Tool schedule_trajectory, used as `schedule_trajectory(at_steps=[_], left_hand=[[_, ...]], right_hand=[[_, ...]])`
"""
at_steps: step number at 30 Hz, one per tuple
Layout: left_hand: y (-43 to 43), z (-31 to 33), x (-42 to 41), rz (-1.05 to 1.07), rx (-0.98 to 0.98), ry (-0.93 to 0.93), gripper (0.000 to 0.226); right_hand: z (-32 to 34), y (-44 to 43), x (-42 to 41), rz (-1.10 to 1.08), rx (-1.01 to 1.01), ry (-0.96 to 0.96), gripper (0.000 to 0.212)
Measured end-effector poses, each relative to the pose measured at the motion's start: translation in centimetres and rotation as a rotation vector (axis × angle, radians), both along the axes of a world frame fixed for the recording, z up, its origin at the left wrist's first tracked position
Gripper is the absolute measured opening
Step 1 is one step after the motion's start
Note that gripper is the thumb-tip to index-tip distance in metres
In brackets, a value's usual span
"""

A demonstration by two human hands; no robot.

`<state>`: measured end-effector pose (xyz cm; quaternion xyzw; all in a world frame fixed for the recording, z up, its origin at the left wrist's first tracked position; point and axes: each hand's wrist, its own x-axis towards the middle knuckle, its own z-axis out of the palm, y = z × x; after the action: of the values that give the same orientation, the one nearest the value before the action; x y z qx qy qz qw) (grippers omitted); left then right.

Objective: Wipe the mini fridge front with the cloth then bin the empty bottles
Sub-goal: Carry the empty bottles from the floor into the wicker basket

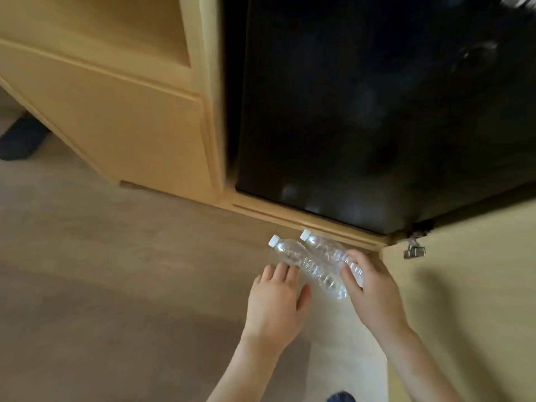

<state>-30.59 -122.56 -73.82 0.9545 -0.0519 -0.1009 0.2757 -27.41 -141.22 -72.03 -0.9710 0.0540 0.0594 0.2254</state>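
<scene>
Two clear plastic bottles with white caps lay side by side on the floor (116, 271), caps pointing up and to the left, just short of the plinth below the mini fridge (362, 111); the near bottle (307, 265) and the far bottle (326, 247) ran parallel and appeared to touch along their length. Both looked empty.

The right hand (368, 285) was at the base end of the far bottle; its fingers (357, 254) curled over the bottle's far side and the thumb lay against its near side, between the two bottles, so the base showed inside the grasp; the bottle rested on the floor, neck and cap clear of the hand.

The left hand (275, 297) was spread flat, palm down, fingers straight and thumb splayed; the fingertips (282, 268) met the near bottle's lower flank near its shoulder; nothing was grasped. Most of that bottle lay between the two hands.

The mini fridge front was black and glossy, set in a light wooden cabinet (130, 126); a cabinet door (464, 285) stood open at right on a metal hinge (414, 250). A dark object (20, 140) lay on the floor at far left; its nature could not be determined.
</scene>
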Motion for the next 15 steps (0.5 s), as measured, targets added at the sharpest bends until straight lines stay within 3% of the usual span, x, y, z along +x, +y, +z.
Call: schedule_trajectory(at_steps=[4, 8, 12, 15], left_hand=[[-2.3, -9.5, 1.5, 0.01, 0.009, 0.041, 0.041], [-4.5, -13.8, 2.2, 0.135, -0.053, 0.089, 0.043], [-6.8, -14.3, 1.9, 0.292, -0.181, 0.26, 0.054], [-8.2, -13.9, 1.8, 0.399, -0.33, 0.429, 0.062]], right_hand=[[-9.4, -3.1, 1.9, 0.041, -0.086, -0.102, 0.026], [-13.6, -5.8, 3.5, 0.039, -0.125, -0.162, 0.032], [-14.3, -7.3, 4.0, -0.016, -0.227, -0.083, 0.043], [-14.4, -8.6, 4.2, -0.053, -0.21, 0.102, 0.052]])
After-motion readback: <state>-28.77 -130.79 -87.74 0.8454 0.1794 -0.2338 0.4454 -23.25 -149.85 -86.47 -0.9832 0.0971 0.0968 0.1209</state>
